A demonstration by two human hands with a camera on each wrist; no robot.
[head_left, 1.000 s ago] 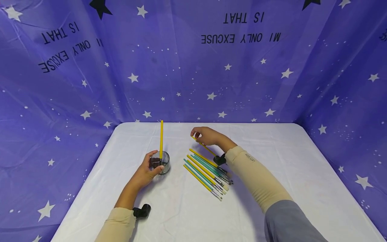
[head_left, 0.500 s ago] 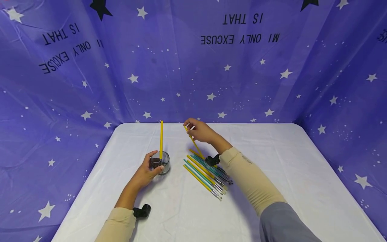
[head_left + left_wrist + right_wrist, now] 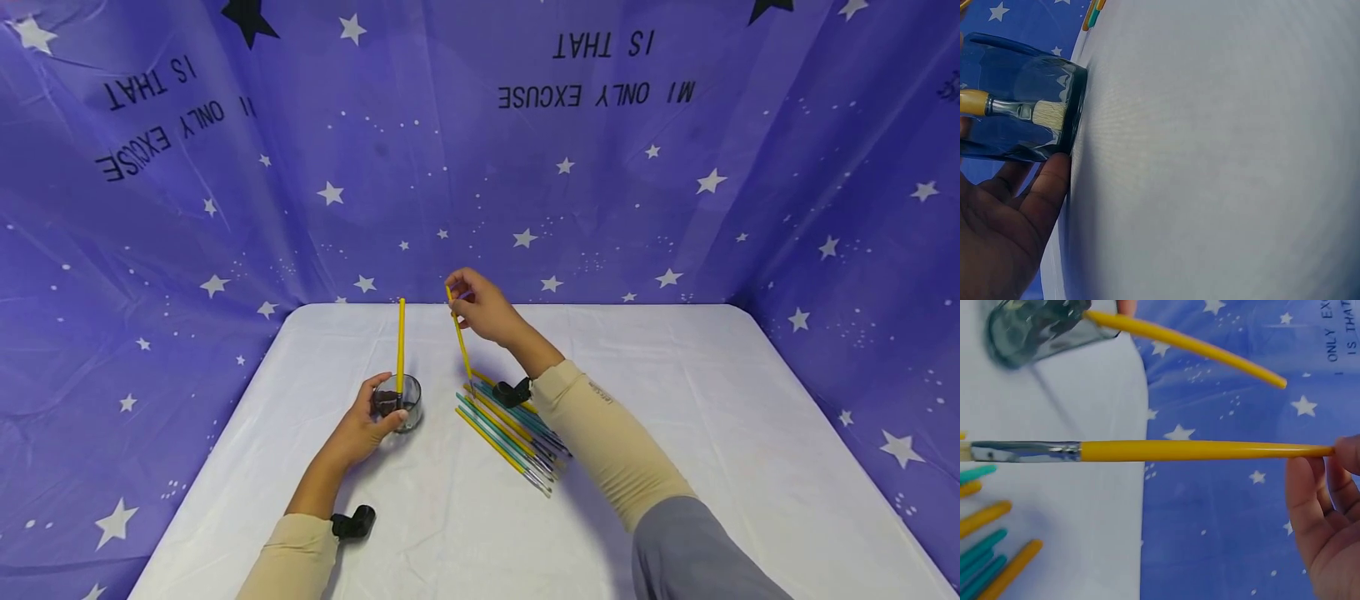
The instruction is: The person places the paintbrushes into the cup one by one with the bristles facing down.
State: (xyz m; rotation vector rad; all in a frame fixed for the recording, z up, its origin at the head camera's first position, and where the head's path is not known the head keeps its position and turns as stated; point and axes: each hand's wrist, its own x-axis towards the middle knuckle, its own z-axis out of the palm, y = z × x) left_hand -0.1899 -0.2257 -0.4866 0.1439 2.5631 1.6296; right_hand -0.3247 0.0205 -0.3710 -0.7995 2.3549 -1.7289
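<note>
My left hand [image 3: 365, 428] grips a clear glass [image 3: 411, 414] on the table, fingers and thumb around its sides. One yellow paintbrush [image 3: 401, 346] stands in the glass; the left wrist view shows its pale bristles [image 3: 1049, 115] down near the glass base. My right hand [image 3: 483, 308] pinches a second yellow-handled paintbrush [image 3: 1166, 451] by the end of its handle. That brush hangs steeply, bristles downward, over the upper ends of the loose brushes. Its metal ferrule [image 3: 1025, 451] shows in the right wrist view, with the bristles cut off at the left edge.
Several yellow and teal paintbrushes [image 3: 501, 429] lie side by side on the white tablecloth [image 3: 420, 533], right of the glass, partly covered by the right wrist's camera [image 3: 512, 392]. A purple star-patterned curtain [image 3: 480, 183] rises behind the table's far edge.
My right hand has moved left and upward, and its paintbrush has swung from slanting low to hanging nearly upright. The left hand and the glass have stayed put.
</note>
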